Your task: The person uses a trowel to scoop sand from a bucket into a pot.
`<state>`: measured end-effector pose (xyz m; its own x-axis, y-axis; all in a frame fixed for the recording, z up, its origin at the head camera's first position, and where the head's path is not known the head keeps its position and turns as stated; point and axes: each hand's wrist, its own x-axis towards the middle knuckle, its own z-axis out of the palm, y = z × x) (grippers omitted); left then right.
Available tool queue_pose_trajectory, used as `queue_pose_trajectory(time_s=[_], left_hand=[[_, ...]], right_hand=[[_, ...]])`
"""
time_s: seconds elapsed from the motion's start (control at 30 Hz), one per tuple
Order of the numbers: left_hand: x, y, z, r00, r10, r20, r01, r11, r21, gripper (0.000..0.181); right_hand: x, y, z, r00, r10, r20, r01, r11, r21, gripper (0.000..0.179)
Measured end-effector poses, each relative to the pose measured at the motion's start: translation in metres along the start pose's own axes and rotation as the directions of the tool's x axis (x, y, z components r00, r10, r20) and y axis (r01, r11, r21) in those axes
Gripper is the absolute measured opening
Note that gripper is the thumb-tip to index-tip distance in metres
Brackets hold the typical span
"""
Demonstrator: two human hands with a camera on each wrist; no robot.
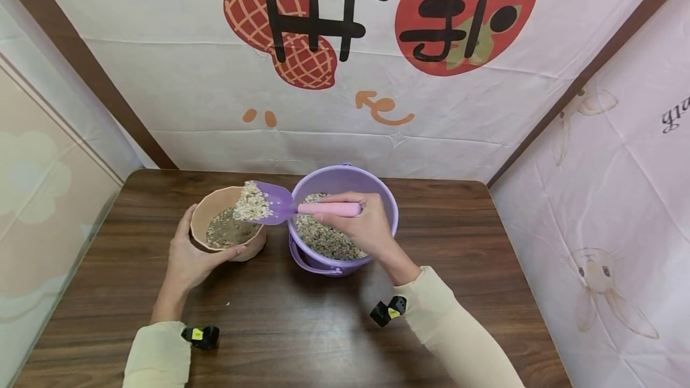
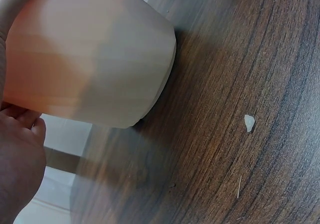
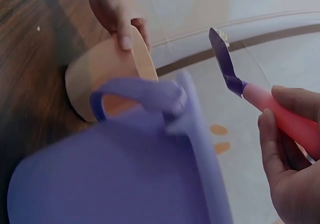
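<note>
A peach-coloured pot (image 1: 254, 251) stands at the left of the table, with greyish grainy material at its bottom. My left hand (image 1: 185, 258) grips it, thumb and fingers spread around its sides; the left wrist view shows the pot (image 2: 100, 58) close up. With its fingers around the pink handle, my right hand (image 1: 372, 226) holds a small purple shovel (image 1: 281, 202). Pale coarse granules (image 1: 251, 201) lie on the blade, which is over the pot's right rim. Beneath the handle is a purple bucket (image 1: 350, 179) partly filled with similar granules (image 1: 329, 241).
The bucket's handle (image 1: 312, 267) hangs down at its front. One pale crumb (image 2: 249, 123) lies on the dark wooden table (image 1: 269, 328). A printed white cloth (image 1: 458, 130) rises behind the table, and another cloth (image 1: 609, 196) hangs at the right.
</note>
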<state>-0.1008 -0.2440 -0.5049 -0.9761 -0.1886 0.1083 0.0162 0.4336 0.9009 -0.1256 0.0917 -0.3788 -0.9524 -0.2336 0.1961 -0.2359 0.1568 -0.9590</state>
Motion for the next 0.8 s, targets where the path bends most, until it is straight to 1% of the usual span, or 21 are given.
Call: queue_pose_trajectory(time_s=[0.07,0.2,0.5,0.8], left_hand=[[0.000,0.000,0.000,1.000,0.001,0.001,-0.001,1.000,-0.003,0.130],[0.000,0.000,-0.001,1.000,-0.002,0.006,0.002,1.000,-0.001,0.130],[-0.001,0.001,-0.002,1.000,-0.014,0.006,0.014,1.000,0.007,0.131],[0.000,0.001,-0.002,1.000,-0.008,0.005,0.008,1.000,0.017,0.131]], right_hand=[[0.002,0.000,0.008,1.000,-0.001,0.010,0.001,1.000,-0.011,0.026],[0.007,0.000,0.021,0.999,0.020,0.029,-0.020,1.000,-0.014,0.027],[0.022,-0.001,0.045,0.997,0.058,0.053,-0.055,0.997,-0.056,0.023],[0.034,0.000,0.063,0.997,0.052,0.058,-0.040,0.982,-0.185,0.022]])
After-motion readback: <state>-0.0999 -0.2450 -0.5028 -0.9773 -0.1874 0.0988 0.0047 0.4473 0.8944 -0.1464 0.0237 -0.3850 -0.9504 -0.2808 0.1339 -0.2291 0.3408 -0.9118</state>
